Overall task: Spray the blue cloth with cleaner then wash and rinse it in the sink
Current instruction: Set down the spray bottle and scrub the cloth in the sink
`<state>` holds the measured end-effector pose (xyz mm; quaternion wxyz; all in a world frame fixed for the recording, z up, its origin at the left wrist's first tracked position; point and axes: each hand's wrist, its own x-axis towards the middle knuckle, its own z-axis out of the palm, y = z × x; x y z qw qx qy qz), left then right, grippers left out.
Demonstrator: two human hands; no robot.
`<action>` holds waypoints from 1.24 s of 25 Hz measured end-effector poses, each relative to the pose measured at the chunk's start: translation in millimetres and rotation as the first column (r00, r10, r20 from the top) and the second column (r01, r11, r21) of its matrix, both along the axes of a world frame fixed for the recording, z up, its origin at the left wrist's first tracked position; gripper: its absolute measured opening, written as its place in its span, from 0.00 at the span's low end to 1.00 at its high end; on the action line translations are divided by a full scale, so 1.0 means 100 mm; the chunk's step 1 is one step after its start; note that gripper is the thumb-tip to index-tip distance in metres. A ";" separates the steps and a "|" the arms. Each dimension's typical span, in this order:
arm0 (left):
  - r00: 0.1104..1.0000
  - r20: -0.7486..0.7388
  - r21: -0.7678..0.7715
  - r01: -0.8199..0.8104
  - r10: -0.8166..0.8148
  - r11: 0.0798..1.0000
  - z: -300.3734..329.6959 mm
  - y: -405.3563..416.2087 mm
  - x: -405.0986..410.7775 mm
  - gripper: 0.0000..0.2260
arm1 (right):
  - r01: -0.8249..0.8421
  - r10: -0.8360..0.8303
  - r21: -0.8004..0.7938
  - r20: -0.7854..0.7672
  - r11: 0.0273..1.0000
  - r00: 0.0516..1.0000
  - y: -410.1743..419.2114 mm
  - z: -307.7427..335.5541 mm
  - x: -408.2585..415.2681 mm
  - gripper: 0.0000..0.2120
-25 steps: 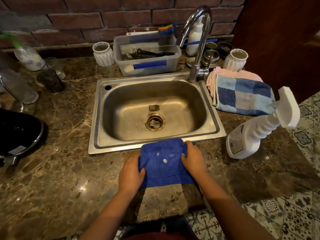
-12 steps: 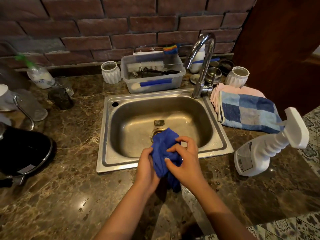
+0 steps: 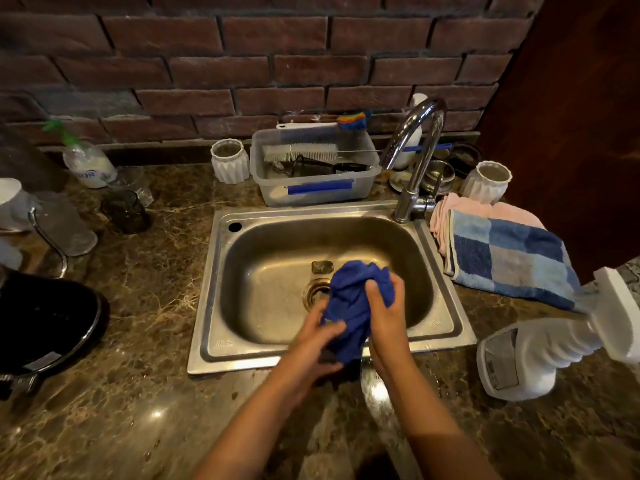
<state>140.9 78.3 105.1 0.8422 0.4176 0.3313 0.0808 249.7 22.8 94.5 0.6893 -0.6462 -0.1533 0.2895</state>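
Observation:
The blue cloth (image 3: 351, 306) is bunched up between both hands, over the front half of the steel sink (image 3: 221, 258). My left hand (image 3: 313, 337) grips its lower part and my right hand (image 3: 386, 311) clasps it from the right side. The cloth hangs above the drain (image 3: 313, 292). The chrome tap (image 3: 417, 157) stands at the sink's back right corner, and no water is seen running. The white spray bottle of cleaner (image 3: 540, 351) stands on the counter to the right of the sink.
A blue checked towel (image 3: 509, 261) over a pink one lies right of the sink. Behind the sink is a clear tub (image 3: 311, 188) with brushes, flanked by two white ribbed cups. Glasses and a black pan (image 3: 45, 323) stand on the marble counter at left.
The cloth was lying flat on the counter's front edge; both hands gathered it into a bunch and carried it forward over the sink basin.

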 end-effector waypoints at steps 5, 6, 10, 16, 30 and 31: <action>0.857 -0.018 0.002 -0.514 0.514 0.858 -0.15 0.03 0.17 0.09 | -0.046 0.046 0.005 -0.179 0.999 0.983 0.17 0.03 0.10 0.09; 0.833 0.002 0.099 -0.550 0.553 0.829 -0.12 0.09 0.18 0.08 | -0.045 0.038 -0.024 -0.238 0.999 0.971 0.18 0.00 0.09 0.11; 0.962 -0.009 0.791 -0.160 0.273 0.590 -0.02 -0.03 0.31 0.04 | -0.222 0.202 0.007 -0.443 0.975 0.873 0.20 -0.02 0.01 0.10; 0.967 -0.177 0.564 -0.053 0.183 0.824 -0.01 0.19 0.50 0.06 | -0.143 0.254 -0.330 0.324 0.933 0.911 0.04 -0.12 0.05 0.08; 0.931 -0.039 0.768 -0.204 0.364 0.606 0.00 0.09 0.64 0.11 | 0.038 -0.048 -0.086 -0.115 0.996 0.992 0.28 0.14 -0.02 0.19; 0.923 -0.106 0.690 -0.199 0.370 0.696 -0.01 0.20 0.66 0.12 | 0.028 -0.028 -0.142 0.001 0.989 1.000 0.27 0.12 -0.04 0.19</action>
